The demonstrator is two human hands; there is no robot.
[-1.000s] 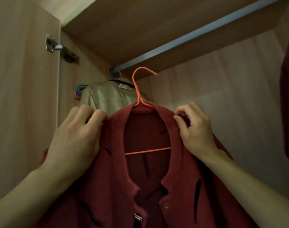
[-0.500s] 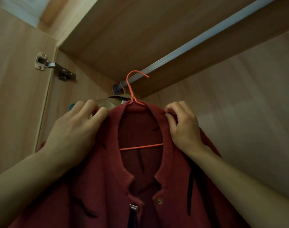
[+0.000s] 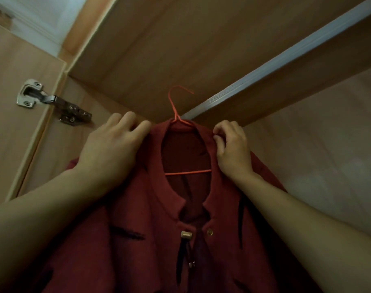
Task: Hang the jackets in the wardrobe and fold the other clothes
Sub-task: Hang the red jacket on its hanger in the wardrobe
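Note:
A dark red jacket (image 3: 150,218) with black marks hangs on an orange wire hanger (image 3: 176,106), raised inside the wardrobe. My left hand (image 3: 110,151) grips the jacket's left shoulder, fingers curled over its top edge. My right hand (image 3: 233,149) pinches the collar on the right side. The hanger's hook is up beside the silver clothes rail (image 3: 275,62); I cannot tell whether it sits over the rail.
The wardrobe's wooden top panel (image 3: 180,39) is close above the hook. A metal door hinge (image 3: 51,100) sits at the left on the open door (image 3: 13,102). The pale back wall (image 3: 317,144) fills the right side.
Both hands have lifted the jacket and hanger upward toward the rail. The beige jacket seen behind is now hidden, and my view has tilted further up.

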